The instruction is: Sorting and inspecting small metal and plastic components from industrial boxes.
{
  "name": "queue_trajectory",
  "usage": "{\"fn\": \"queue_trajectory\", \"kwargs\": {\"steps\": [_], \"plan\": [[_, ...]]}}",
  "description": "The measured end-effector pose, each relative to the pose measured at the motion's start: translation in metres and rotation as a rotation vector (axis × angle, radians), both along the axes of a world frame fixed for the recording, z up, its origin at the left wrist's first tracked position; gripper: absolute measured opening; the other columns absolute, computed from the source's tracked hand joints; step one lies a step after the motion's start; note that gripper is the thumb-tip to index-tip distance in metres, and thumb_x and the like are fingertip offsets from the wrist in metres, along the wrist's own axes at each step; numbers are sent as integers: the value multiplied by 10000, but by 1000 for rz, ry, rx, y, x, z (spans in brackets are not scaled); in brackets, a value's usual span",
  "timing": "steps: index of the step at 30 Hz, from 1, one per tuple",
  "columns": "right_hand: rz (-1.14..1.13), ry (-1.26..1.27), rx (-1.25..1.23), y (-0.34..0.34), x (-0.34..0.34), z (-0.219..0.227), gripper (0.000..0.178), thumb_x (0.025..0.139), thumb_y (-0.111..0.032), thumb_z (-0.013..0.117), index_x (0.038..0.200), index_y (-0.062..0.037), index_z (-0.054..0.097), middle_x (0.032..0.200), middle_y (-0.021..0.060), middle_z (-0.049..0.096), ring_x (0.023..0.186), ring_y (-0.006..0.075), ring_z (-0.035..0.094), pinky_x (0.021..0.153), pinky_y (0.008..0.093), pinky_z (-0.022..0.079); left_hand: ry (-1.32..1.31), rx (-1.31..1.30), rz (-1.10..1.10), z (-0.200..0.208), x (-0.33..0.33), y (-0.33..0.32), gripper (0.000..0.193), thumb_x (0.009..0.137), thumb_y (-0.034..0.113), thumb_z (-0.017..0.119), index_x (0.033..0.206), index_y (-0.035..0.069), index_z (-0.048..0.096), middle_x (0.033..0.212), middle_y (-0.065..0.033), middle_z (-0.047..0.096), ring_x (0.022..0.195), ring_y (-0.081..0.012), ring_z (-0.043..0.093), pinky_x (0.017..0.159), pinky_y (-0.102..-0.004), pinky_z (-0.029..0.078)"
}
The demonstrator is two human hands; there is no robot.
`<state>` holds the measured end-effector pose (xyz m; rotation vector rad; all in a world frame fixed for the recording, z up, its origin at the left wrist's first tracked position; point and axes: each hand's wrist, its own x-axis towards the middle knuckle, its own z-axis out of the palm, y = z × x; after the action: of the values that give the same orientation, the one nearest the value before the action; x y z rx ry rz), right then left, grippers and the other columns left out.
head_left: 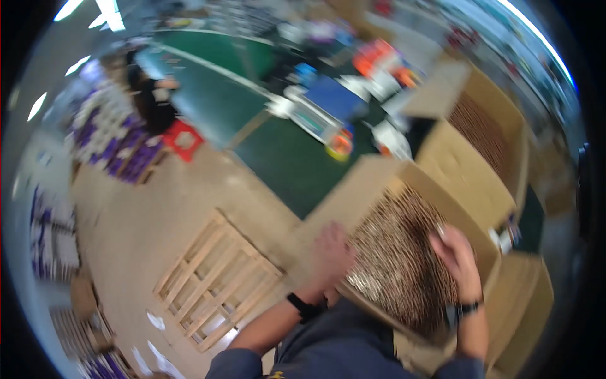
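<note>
An open cardboard box (341, 196) stands in front of me, tilted in the picture. It is packed with many thin, shiny brown pieces (398, 259) in tight rows; I cannot make out their kind. My left hand (333, 252) is at the box's near left side, fingers stretched out, blurred, with nothing seen in it. Over the right part of the pieces is my right hand (456, 256), its fingers bent toward them. Blur and the angle hide whether those fingers grip anything. Dark bands circle both wrists.
A second open box (470, 170) with similar brown pieces stands behind. A green-topped table (284, 170) carries a scale (312, 120), a tape roll (339, 145) and a blue item (334, 98). Left on the floor lies a wooden pallet (218, 278). A person (151, 101) stands beyond, near a red crate (183, 140).
</note>
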<state>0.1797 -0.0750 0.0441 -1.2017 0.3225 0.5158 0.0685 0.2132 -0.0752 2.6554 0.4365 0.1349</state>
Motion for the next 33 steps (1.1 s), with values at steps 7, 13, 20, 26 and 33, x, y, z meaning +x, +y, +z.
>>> {"fn": "queue_trajectory", "kwargs": {"steps": [7,13,20,26,33], "plan": [[32,239,45,24,91,-77,218,921,-58,695,1128,-34,634,1015,59,701,893,165,687,867,313,587,-37,-6,-9,29,13,11,611,851,257,632,1383,-13,498,1398,-208,534,1267,-378,518,1052,-483,410],[148,47,-352,66,135,-132,160,867,-122,754,985,-40,684,921,42,717,844,155,694,781,310,571,-37,-73,-25,14,16,12,616,828,234,651,1378,-3,505,1388,-198,540,1254,-374,529,1040,-484,414],[340,-594,-1155,105,163,-171,173,799,-179,761,907,-77,673,857,127,713,839,327,698,726,442,547,-22,-33,-32,21,18,7,620,812,214,659,1376,5,508,1380,-195,544,1253,-371,530,1022,-494,418],[428,-925,-1308,107,154,-163,211,801,-123,690,1009,-100,718,1043,120,683,913,350,683,798,464,570,-20,-18,-29,25,19,8,626,808,163,677,1387,4,499,1378,-203,554,1218,-390,553,1013,-483,441],[512,-930,-1455,106,155,-154,336,766,-68,648,1100,-59,679,1090,123,672,987,345,671,825,453,573,-43,-6,-26,22,18,9,626,777,165,681,1363,8,524,1369,-190,561,1209,-374,562,982,-478,451]]}}
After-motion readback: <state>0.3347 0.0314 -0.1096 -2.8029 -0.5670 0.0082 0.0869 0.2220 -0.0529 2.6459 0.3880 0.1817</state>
